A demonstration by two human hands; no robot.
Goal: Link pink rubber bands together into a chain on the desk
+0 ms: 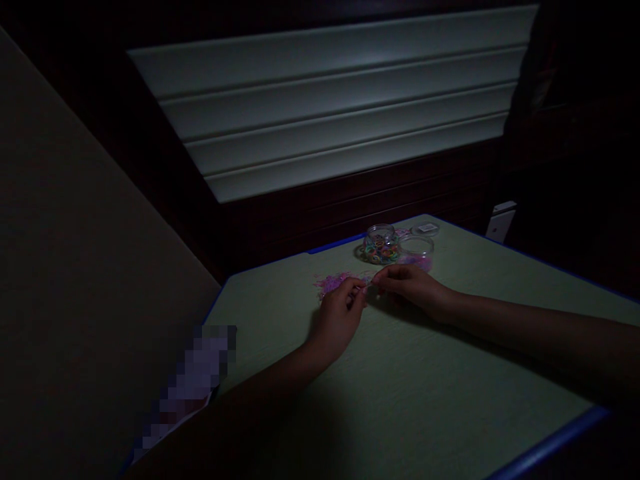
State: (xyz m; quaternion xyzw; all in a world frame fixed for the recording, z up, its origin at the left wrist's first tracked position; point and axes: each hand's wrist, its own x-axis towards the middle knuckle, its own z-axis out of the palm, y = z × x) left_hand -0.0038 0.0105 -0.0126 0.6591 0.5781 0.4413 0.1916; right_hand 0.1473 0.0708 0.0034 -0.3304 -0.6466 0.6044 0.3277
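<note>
My left hand is closed in a pinch beside a loose pile of small pink and purple bands. My right hand is pinched too, its fingertips almost meeting those of the left. Something thin and pale seems to run between the fingertips, too small and dim to name. Behind the hands stands a clear jar of multicoloured small bands. A second clear jar, open at the top with pink and purple bits low inside, is just past my right hand and partly hidden by it.
A clear round lid with a white label lies at the table's far corner. The pale green table has a blue edge. A blurred-out object is at the left edge, near a wall. A white box stands beyond the table.
</note>
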